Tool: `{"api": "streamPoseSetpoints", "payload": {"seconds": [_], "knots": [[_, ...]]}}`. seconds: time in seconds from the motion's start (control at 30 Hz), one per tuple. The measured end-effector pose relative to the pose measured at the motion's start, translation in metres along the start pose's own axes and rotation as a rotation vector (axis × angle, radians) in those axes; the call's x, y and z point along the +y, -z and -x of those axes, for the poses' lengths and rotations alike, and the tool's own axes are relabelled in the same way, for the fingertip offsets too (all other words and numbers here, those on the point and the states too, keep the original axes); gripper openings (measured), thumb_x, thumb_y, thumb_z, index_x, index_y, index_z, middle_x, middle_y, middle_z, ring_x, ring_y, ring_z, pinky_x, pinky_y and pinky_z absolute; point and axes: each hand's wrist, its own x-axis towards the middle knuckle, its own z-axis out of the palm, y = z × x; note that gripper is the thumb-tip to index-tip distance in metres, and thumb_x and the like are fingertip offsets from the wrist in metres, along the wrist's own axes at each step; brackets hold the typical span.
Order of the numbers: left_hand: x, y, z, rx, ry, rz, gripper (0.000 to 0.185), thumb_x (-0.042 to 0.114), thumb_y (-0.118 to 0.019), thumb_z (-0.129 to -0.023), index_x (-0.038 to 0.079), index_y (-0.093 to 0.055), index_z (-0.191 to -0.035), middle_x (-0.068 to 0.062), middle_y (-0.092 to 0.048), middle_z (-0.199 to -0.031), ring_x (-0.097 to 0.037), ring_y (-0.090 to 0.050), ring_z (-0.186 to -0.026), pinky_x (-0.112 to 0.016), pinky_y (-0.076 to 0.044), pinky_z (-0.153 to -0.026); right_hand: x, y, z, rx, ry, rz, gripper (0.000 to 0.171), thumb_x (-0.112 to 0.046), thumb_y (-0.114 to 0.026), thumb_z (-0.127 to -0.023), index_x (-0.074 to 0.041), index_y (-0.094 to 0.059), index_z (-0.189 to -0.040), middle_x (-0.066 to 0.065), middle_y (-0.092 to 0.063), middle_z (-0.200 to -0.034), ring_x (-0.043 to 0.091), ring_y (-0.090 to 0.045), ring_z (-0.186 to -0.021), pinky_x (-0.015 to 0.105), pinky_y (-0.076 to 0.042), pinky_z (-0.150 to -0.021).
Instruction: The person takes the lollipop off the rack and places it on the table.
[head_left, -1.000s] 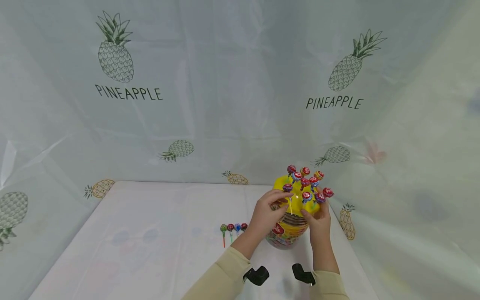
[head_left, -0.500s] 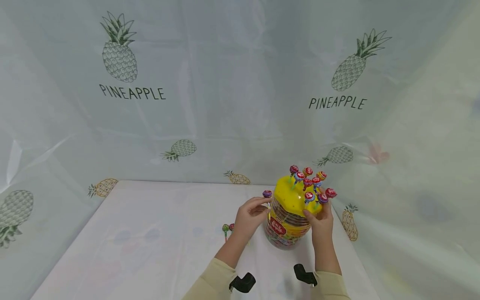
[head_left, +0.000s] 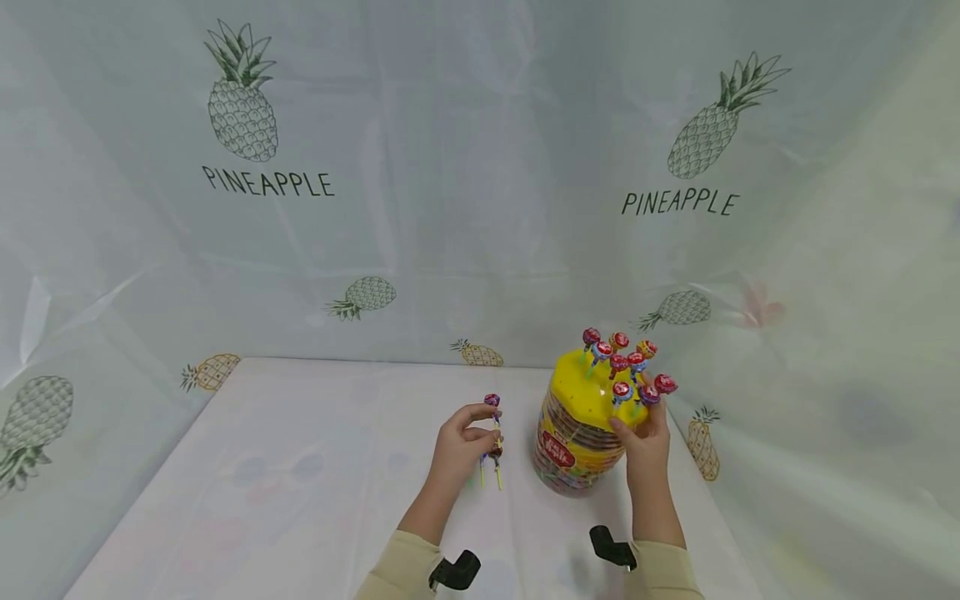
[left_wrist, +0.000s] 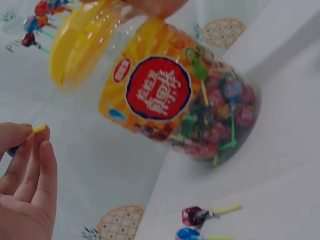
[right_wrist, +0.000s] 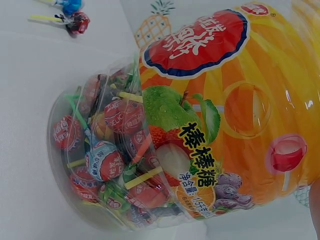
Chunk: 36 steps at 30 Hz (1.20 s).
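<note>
Lollipop (head_left: 491, 400), purplish-red on a yellow stick (left_wrist: 38, 130), is pinched upright by my left hand (head_left: 455, 446) above the table (head_left: 337, 500), beside the jar (head_left: 558, 450); my right hand (head_left: 648, 440) grips the yellow lid (head_left: 581, 390).

The jar (head_left: 557, 450) is standing on the right of the desk (head_left: 337, 467). Pops (head_left: 618, 364) are sticking up from its lid (head_left: 574, 390); candies (right_wrist: 122, 117) are sitting inside. Loose pops (left_wrist: 194, 216) are lying left of it. A sheet (head_left: 450, 192) is hanging behind.
</note>
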Motion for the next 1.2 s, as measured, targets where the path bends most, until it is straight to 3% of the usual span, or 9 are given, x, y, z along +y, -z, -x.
{"api": "streamPoseSetpoints", "payload": {"seconds": [0.27, 0.53, 0.97, 1.2], "knots": [[-0.021, 0.029, -0.001, 0.040, 0.049, -0.047, 0.067, -0.007, -0.070, -0.084, 0.019, -0.046, -0.141, -0.014, -0.062, -0.116, -0.023, -0.068, -0.083, -0.030, -0.056, -0.069, 0.001, 0.000, 0.000, -0.008, 0.047, -0.025, 0.072, -0.005, -0.070, -0.089, -0.028, -0.039, -0.150, 0.000, -0.031, -0.152, 0.024, -0.033, -0.138, 0.017, -0.041, -0.098], [-0.046, 0.058, -0.001, 0.060, 0.062, -0.119, 0.064, -0.010, -0.069, -0.082, 0.012, -0.051, -0.140, -0.018, -0.063, -0.114, -0.040, -0.067, -0.086, -0.032, -0.057, -0.067, 0.000, 0.001, -0.002, -0.008, 0.002, -0.007, 0.076, -0.003, -0.070, -0.089, -0.028, -0.036, -0.152, 0.000, -0.030, -0.153, 0.023, -0.032, -0.138, 0.020, -0.039, -0.100], [-0.077, 0.086, 0.001, 0.097, 0.197, -0.243, 0.067, -0.015, -0.071, -0.075, 0.005, -0.053, -0.136, -0.016, -0.063, -0.106, -0.019, -0.066, -0.064, -0.033, -0.057, -0.060, 0.000, 0.002, -0.002, -0.013, 0.024, -0.003, 0.073, -0.003, -0.070, -0.089, -0.032, -0.040, -0.149, -0.004, -0.029, -0.153, 0.022, -0.031, -0.139, 0.021, -0.038, -0.102], [-0.093, 0.094, -0.001, 0.078, 0.200, -0.352, 0.063, -0.013, -0.073, -0.071, 0.002, -0.057, -0.131, -0.010, -0.063, -0.096, -0.015, -0.061, -0.060, -0.032, -0.055, -0.059, 0.001, 0.002, -0.002, -0.017, 0.007, -0.005, 0.073, -0.007, -0.070, -0.089, -0.034, -0.039, -0.149, -0.002, -0.029, -0.153, 0.022, -0.030, -0.139, 0.021, -0.037, -0.103]]}}
